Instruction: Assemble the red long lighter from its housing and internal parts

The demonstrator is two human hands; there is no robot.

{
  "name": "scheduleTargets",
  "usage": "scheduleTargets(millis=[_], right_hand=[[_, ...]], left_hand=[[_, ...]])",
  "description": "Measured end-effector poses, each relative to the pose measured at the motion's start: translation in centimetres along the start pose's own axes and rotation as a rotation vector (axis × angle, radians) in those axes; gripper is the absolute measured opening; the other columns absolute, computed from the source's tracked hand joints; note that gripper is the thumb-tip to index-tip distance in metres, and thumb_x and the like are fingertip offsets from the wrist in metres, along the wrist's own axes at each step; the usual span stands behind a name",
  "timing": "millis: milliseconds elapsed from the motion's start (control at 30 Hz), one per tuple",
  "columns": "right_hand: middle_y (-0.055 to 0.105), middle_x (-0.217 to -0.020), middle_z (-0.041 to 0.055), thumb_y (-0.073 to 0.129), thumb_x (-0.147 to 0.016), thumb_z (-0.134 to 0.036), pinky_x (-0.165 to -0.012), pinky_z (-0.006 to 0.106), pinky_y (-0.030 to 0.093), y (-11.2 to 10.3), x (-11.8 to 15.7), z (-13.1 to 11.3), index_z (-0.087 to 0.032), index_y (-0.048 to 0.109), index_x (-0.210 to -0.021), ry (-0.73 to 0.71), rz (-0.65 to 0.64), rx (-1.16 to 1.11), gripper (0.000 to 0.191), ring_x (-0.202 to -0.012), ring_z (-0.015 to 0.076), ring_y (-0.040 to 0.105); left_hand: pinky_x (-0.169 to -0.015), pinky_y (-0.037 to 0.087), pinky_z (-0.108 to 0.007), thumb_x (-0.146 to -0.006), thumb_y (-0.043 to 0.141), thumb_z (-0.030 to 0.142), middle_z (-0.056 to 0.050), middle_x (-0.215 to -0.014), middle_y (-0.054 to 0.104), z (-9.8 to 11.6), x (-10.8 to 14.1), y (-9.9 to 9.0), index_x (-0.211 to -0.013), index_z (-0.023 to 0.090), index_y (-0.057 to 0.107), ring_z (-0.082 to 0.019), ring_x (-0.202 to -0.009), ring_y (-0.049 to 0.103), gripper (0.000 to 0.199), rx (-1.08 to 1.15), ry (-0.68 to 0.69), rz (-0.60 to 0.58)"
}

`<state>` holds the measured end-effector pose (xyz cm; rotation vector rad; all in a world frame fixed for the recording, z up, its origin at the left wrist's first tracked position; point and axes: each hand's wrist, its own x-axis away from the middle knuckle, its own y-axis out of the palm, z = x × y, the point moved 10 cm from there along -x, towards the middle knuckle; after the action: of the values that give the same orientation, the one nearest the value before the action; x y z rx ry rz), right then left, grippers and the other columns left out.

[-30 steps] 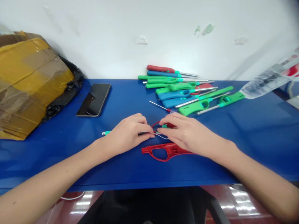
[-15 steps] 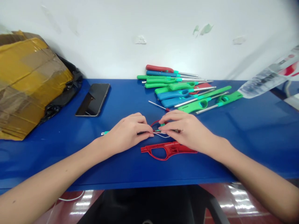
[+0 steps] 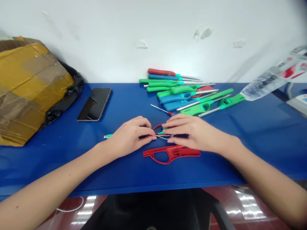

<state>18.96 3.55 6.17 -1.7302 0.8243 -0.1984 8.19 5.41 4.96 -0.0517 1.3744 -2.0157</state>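
A disassembled red utility lighter lies across the table between my hands, its red trigger loop point(image 3: 157, 128) and white wire point(image 3: 163, 137) showing. My left hand point(image 3: 134, 134) pinches its front part between thumb and forefinger. Past that hand, its tip with a teal collar point(image 3: 109, 136) sticks out to the left. My right hand point(image 3: 189, 131) has its fingers on the teal trigger piece point(image 3: 164, 129), thumb beside the wire; the palm hides the handle. Nearer the table edge, a loose red shell half point(image 3: 176, 152) lies with its inside up.
Behind my hands lies a pile of green, blue and red lighters point(image 3: 184, 97). A thin screwdriver point(image 3: 161, 109) with a red handle lies before it. To the left are a phone point(image 3: 94, 104) and a taped carton point(image 3: 31, 89). A plastic bottle point(image 3: 268, 80) is at the right.
My right fingers have shifted slightly on the lighter, and the thumb now sits a little lower and farther from the fingertips. My left hand keeps its pinch. The view has tilted slightly.
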Motion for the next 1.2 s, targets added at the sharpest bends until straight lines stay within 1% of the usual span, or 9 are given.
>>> scheduleTargets(millis=[100, 200, 333, 433, 667, 767, 833, 1033, 1200], right_hand=[[0.074, -0.117, 0.0045, 0.061, -0.093, -0.02, -0.102, 0.043, 0.052, -0.1, 0.0, 0.2, -0.022, 0.076, -0.106, 0.007, 0.022, -0.023, 0.02, -0.111, 0.0227, 0.066], [0.075, -0.113, 0.0054, 0.062, -0.092, -0.017, -0.099, 0.039, 0.054, -0.3, 0.0, 0.4, -0.021, 0.077, -0.104, 0.043, 0.036, -0.059, 0.019, -0.109, 0.0216, 0.069], [0.078, -0.103, 0.0061, 0.064, -0.089, -0.014, -0.087, 0.031, 0.059, -0.5, 0.1, 1.0, -0.018, 0.078, -0.097, 0.113, 0.076, -0.124, 0.016, -0.099, 0.0193, 0.073], [0.078, -0.1, 0.0059, 0.065, -0.086, -0.011, -0.079, 0.03, 0.06, -0.5, 0.1, 1.3, -0.019, 0.078, -0.091, 0.159, 0.102, -0.154, 0.016, -0.091, 0.0188, 0.074], [0.076, -0.094, 0.0051, 0.063, -0.082, -0.007, -0.069, 0.027, 0.057, -0.1, 0.1, 2.3, -0.018, 0.075, -0.077, 0.289, 0.156, -0.238, 0.017, -0.082, 0.0161, 0.072], [0.074, -0.095, 0.0054, 0.064, -0.079, -0.006, -0.059, 0.025, 0.052, 0.2, 0.1, 2.5, -0.018, 0.075, -0.075, 0.322, 0.137, -0.25, 0.017, -0.07, 0.0132, 0.067], [0.072, -0.098, 0.0064, 0.063, -0.079, -0.007, -0.055, 0.025, 0.05, 0.3, 0.1, 2.3, -0.018, 0.076, -0.076, 0.319, 0.104, -0.251, 0.016, -0.067, 0.0127, 0.065], [0.073, -0.1, 0.007, 0.06, -0.083, -0.009, -0.063, 0.026, 0.051, 0.2, 0.0, 1.7, -0.017, 0.075, -0.08, 0.255, 0.032, -0.247, 0.017, -0.079, 0.0165, 0.068], [0.075, -0.092, 0.0035, 0.061, -0.083, -0.009, -0.07, 0.027, 0.053, 0.1, 0.0, 2.2, -0.018, 0.072, -0.089, 0.268, 0.061, -0.217, 0.015, -0.078, 0.0161, 0.068]], left_hand=[[-0.077, 0.052, -0.027, -0.093, 0.061, 0.025, -0.006, -0.091, 0.067, 0.1, 0.0, -0.1, -0.095, 0.021, 0.076, -0.016, -0.087, 0.061, 0.015, 0.007, 0.012, 0.009], [-0.073, 0.052, -0.026, -0.092, 0.062, 0.023, -0.005, -0.088, 0.067, 0.3, 0.0, -0.3, -0.093, 0.019, 0.076, -0.015, -0.083, 0.061, 0.014, 0.001, 0.047, 0.039], [-0.069, 0.051, -0.025, -0.092, 0.062, 0.023, -0.005, -0.081, 0.065, 0.6, 0.1, -0.5, -0.092, 0.018, 0.077, -0.014, -0.077, 0.06, 0.015, -0.017, 0.101, 0.081], [-0.068, 0.051, -0.025, -0.092, 0.062, 0.024, -0.004, -0.081, 0.064, 0.5, 0.2, -0.4, -0.092, 0.019, 0.077, -0.014, -0.076, 0.06, 0.015, -0.017, 0.102, 0.073], [-0.076, 0.051, -0.03, -0.094, 0.058, 0.022, -0.007, -0.086, 0.067, 1.0, 0.0, 0.1, -0.096, 0.018, 0.075, -0.017, -0.083, 0.06, 0.018, -0.065, 0.176, -0.009], [-0.077, 0.05, -0.031, -0.095, 0.058, 0.022, -0.007, -0.086, 0.067, 1.1, -0.1, 0.1, -0.096, 0.017, 0.075, -0.017, -0.084, 0.06, 0.018, -0.081, 0.185, -0.016], [-0.077, 0.05, -0.031, -0.095, 0.058, 0.022, -0.007, -0.086, 0.067, 1.2, -0.2, 0.1, -0.094, 0.017, 0.075, -0.017, -0.084, 0.06, 0.018, -0.097, 0.19, -0.012], [-0.077, 0.05, -0.031, -0.094, 0.059, 0.023, -0.008, -0.086, 0.067, 1.6, -0.1, 0.0, -0.092, 0.015, 0.074, -0.018, -0.084, 0.06, 0.018, -0.127, 0.216, 0.007], [-0.079, 0.05, -0.03, -0.095, 0.058, 0.024, -0.008, -0.09, 0.067, 2.2, 0.0, 0.1, -0.088, 0.016, 0.072, -0.018, -0.086, 0.06, 0.017, -0.164, 0.266, 0.013]])
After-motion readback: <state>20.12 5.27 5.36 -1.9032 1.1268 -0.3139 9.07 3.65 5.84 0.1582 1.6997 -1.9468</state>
